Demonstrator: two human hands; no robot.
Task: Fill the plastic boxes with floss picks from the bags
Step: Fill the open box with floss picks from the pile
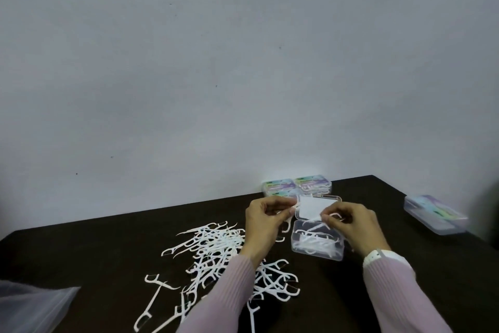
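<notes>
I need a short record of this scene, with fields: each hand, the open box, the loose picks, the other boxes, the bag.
left hand: pinches floss picks, beside the open box
right hand: pinches a pick over the open box
open box: lid up, partly filled
loose picks: heap on the table
closed boxes: by the wall; one more far right
bag: lower left corner

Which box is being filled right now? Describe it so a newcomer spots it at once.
On the dark table, look between the person's two hands, right of the loose floss picks. The open clear box sits there, lid tilted up behind it, some picks inside. Unlike the stacked closed boxes by the wall and the box at the right edge, it is open.
</notes>
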